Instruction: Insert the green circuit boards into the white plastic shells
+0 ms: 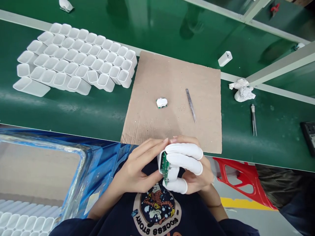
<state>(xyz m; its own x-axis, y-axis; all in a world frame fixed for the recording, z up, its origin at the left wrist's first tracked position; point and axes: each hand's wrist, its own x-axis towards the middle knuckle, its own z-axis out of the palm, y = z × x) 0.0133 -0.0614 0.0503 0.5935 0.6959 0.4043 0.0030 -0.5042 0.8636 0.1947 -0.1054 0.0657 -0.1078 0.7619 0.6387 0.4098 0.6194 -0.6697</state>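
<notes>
My left hand [142,165] is closed around a white plastic housing [159,160], an open-ended box shape mostly hidden by the fingers. White finger cots cover several fingers of my right hand [194,165], which grips a green circuit board [165,168] at the housing's open end. The board stands on edge there; how far it reaches inside is hidden. In front of both hands, a small board with a white lump on top [161,103] lies on a cardboard sheet [147,78]. Metal tweezers [191,105] rest to its right.
Rows of white open housings [73,60] stand at the left. A blue crate [86,164] holding more housings is below them. At the right are a single housing [225,58], crumpled white material [243,93], another pair of tweezers [253,119] and a red stool [243,178] beside a person's leg.
</notes>
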